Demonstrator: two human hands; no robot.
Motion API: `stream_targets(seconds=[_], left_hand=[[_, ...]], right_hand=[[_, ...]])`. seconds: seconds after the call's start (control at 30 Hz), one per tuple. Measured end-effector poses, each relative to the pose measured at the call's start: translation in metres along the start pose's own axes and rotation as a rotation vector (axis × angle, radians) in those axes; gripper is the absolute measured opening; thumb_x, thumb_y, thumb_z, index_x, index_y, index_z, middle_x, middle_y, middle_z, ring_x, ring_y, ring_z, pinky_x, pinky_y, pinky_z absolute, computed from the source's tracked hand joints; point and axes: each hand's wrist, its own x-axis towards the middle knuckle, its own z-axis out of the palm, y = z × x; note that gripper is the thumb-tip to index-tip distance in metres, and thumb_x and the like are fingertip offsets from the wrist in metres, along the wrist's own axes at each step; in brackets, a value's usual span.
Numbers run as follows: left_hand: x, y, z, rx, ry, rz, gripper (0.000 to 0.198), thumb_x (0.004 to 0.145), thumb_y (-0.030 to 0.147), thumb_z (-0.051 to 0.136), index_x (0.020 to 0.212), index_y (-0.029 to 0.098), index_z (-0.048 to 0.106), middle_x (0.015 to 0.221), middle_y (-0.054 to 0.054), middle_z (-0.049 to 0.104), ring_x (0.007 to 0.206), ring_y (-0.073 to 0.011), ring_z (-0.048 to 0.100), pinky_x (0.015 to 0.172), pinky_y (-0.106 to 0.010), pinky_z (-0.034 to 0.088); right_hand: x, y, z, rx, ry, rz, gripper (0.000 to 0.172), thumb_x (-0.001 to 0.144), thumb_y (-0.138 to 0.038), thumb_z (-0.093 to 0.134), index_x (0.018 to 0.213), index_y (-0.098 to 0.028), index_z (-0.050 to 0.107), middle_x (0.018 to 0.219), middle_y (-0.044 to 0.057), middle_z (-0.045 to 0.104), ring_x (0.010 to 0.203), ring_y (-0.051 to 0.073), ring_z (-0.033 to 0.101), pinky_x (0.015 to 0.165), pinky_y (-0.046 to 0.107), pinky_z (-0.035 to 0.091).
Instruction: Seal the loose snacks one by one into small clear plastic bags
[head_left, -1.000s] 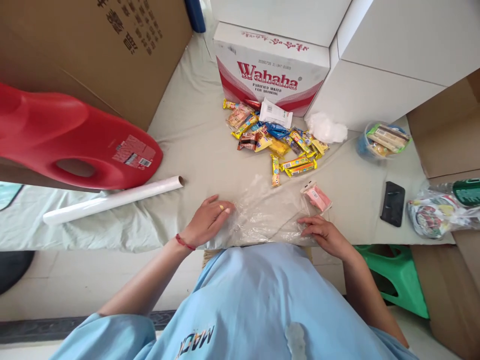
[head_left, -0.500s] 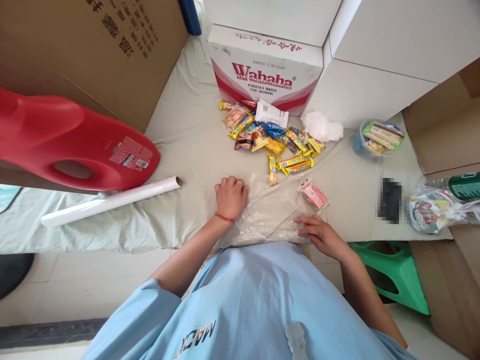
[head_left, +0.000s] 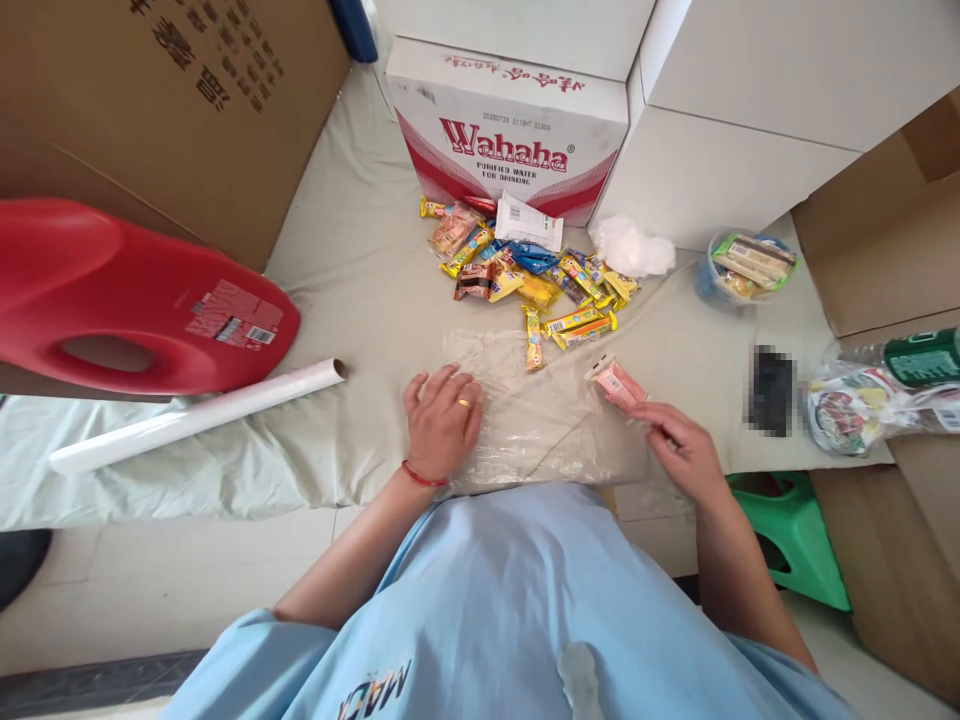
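Observation:
A clear plastic sheet or bag (head_left: 540, 425) lies flat on the cloth-covered table right in front of my body. My left hand (head_left: 444, 422) rests palm down on its left side, fingers stretched out and slightly apart. At the right, the fingertips of my right hand (head_left: 684, 450) pinch the near corner of a pink wrapped snack packet (head_left: 613, 383), which lies on the plastic's right edge. Beyond them sits a pile of small wrapped snacks (head_left: 536, 290), mostly yellow, with a white packet (head_left: 529, 221) at the back.
A Wahaba-style water carton marked Wahaha (head_left: 510, 150) stands behind the pile. White crumpled plastic (head_left: 632, 247) and a clear tub of snacks (head_left: 748, 266) are at the right. Leftward lie a white roll (head_left: 202, 413) and a red jug (head_left: 172, 330). A green stool (head_left: 795, 550) stands below.
My right hand has moved right and up from the plastic to the pink packet's corner. My left hand has shifted slightly toward me, and its fingers have spread.

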Motion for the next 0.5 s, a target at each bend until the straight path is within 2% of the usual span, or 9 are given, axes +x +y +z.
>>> stream_targets(seconds=[0.07, 0.1, 0.17, 0.2, 0.37, 0.5], left_hand=[[-0.009, 0.004, 0.001, -0.016, -0.199, 0.073, 0.032, 0.103, 0.031, 0.047, 0.129, 0.024, 0.065, 0.138, -0.011, 0.069, 0.143, -0.0303, 0.05, 0.124, -0.061, 0.017], [-0.013, 0.003, 0.001, -0.015, -0.27, 0.081, 0.039, 0.104, 0.033, 0.045, 0.138, 0.024, 0.061, 0.147, -0.012, 0.063, 0.147, -0.031, 0.047, 0.124, -0.063, 0.014], [-0.021, 0.001, 0.003, -0.007, -0.367, 0.083, 0.049, 0.105, 0.037, 0.04, 0.151, 0.025, 0.051, 0.16, -0.014, 0.049, 0.151, -0.0315, 0.042, 0.124, -0.067, 0.011], [-0.025, -0.001, 0.003, -0.004, -0.396, 0.08, 0.051, 0.106, 0.038, 0.038, 0.155, 0.025, 0.047, 0.162, -0.014, 0.045, 0.152, -0.0312, 0.04, 0.124, -0.067, 0.01], [-0.034, -0.003, -0.001, 0.005, -0.421, 0.06, 0.055, 0.106, 0.038, 0.035, 0.16, 0.028, 0.04, 0.165, -0.013, 0.04, 0.154, -0.0311, 0.038, 0.125, -0.068, 0.01], [-0.034, -0.001, -0.002, 0.014, -0.41, 0.066, 0.055, 0.107, 0.038, 0.035, 0.161, 0.026, 0.038, 0.165, -0.013, 0.039, 0.154, -0.0308, 0.037, 0.125, -0.067, 0.009]], right_hand=[[0.016, 0.007, -0.002, -0.156, 0.14, 0.084, 0.036, 0.101, -0.043, 0.055, 0.129, -0.025, 0.068, 0.123, 0.012, 0.071, 0.112, 0.029, 0.065, 0.098, 0.047, 0.053], [0.025, 0.009, 0.0, -0.234, 0.155, 0.108, 0.044, 0.098, -0.049, 0.059, 0.133, -0.023, 0.066, 0.126, 0.014, 0.07, 0.113, 0.031, 0.062, 0.099, 0.049, 0.052], [0.039, 0.013, 0.008, -0.343, 0.105, 0.103, 0.056, 0.095, -0.056, 0.062, 0.139, -0.021, 0.063, 0.131, 0.017, 0.066, 0.118, 0.035, 0.057, 0.103, 0.053, 0.047], [0.045, 0.014, 0.012, -0.372, 0.081, 0.095, 0.056, 0.095, -0.056, 0.061, 0.138, -0.02, 0.063, 0.13, 0.017, 0.066, 0.118, 0.035, 0.055, 0.103, 0.054, 0.045], [0.051, 0.022, 0.025, -0.414, 0.109, 0.15, 0.049, 0.098, -0.057, 0.053, 0.125, -0.02, 0.072, 0.107, 0.015, 0.068, 0.1, 0.032, 0.055, 0.096, 0.05, 0.046], [0.052, 0.024, 0.028, -0.501, 0.113, 0.19, 0.057, 0.094, -0.059, 0.06, 0.132, -0.018, 0.066, 0.119, 0.019, 0.063, 0.109, 0.035, 0.053, 0.098, 0.053, 0.044]])
